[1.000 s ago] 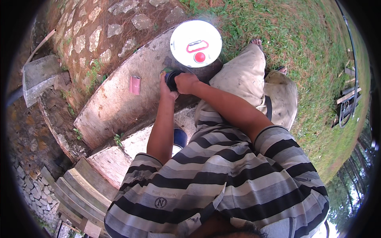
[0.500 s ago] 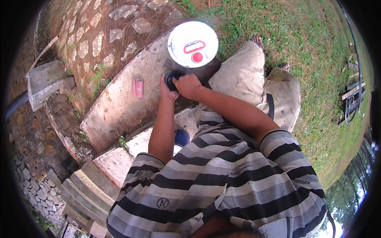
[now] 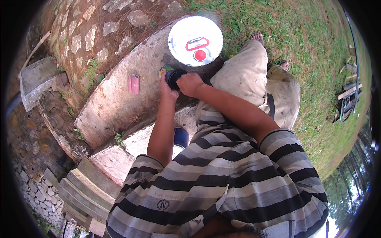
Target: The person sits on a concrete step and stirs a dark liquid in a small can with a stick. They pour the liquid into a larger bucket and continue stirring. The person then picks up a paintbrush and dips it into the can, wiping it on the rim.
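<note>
A small dark can [image 3: 173, 79] with a coloured label at its far side is tilted between my hands, above the concrete ledge. My left hand [image 3: 168, 92] is wrapped around its left side. On its right, my right hand [image 3: 189, 84] is closed with the fingers pressed at the black rim. What exactly those fingers pinch is hidden. Just beyond my hands stands a round metal container [image 3: 182, 49] with a white top, a red carry handle [image 3: 197, 43] and a red cap [image 3: 199, 55].
A pink block-like piece [image 3: 133, 83] lies on the concrete ledge [image 3: 111, 105] to the left. A blue container [image 3: 181, 137] stands close to my body, partly hidden. Stone paving [image 3: 90, 37] slopes behind the ledge; grass [image 3: 313, 99] spreads to the right. Concrete steps [image 3: 85, 190] lie lower left.
The can has tipped in my hands, so its labelled side now shows past my left fingers. My right hand stays closed at its rim. The view has shifted slightly.
</note>
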The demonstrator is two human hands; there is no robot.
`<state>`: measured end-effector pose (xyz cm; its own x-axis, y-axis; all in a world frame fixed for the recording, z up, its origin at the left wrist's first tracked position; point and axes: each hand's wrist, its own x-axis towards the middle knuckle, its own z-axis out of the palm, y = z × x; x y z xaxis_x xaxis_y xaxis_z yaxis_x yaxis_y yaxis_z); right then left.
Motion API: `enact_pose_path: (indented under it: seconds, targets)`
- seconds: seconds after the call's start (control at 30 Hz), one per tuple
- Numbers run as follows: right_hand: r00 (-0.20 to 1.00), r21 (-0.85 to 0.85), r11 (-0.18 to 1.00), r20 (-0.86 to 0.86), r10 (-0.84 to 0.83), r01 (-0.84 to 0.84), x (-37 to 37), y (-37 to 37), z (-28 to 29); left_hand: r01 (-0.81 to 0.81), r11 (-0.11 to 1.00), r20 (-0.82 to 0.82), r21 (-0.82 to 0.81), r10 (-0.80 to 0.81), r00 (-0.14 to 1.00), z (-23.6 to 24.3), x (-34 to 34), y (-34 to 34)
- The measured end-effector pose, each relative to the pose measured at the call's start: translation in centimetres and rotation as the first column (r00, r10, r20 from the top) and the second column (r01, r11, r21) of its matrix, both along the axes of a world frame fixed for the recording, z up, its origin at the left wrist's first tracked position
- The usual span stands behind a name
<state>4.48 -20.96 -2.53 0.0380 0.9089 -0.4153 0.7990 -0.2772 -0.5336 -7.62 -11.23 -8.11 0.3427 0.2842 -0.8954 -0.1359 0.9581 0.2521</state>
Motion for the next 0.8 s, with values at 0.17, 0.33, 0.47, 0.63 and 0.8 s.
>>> enact_pose_path:
  seconds: [0.17,0.33,0.47,0.63,0.8]
  targets:
    - [0.969,0.043,0.969,-0.068,-0.239,0.243,0.6,-0.2,-0.8,0.003,1.000,-0.026,-0.010,-0.004,1.000,0.3,0.8,0.0]
    - [0.984,0.085,0.981,-0.064,-0.169,0.174,0.9,0.3,1.1,0.003,1.000,-0.023,-0.029,-0.004,1.000,-0.5,0.1,1.5]
    - [0.992,0.201,0.977,0.082,-0.092,0.074,-0.7,-0.7,1.6,0.033,0.999,-0.015,-0.031,-0.033,0.999,-0.4,0.2,1.2]
    - [0.984,0.129,0.991,0.177,0.024,-0.047,-0.3,-0.4,0.3,0.025,0.999,-0.031,-0.043,-0.026,0.999,-0.3,0.6,1.4]
    - [0.984,0.022,0.998,0.168,0.055,-0.059,-0.5,-0.4,0.1,0.041,0.999,-0.085,-0.027,-0.043,0.995,-0.1,0.4,1.0]
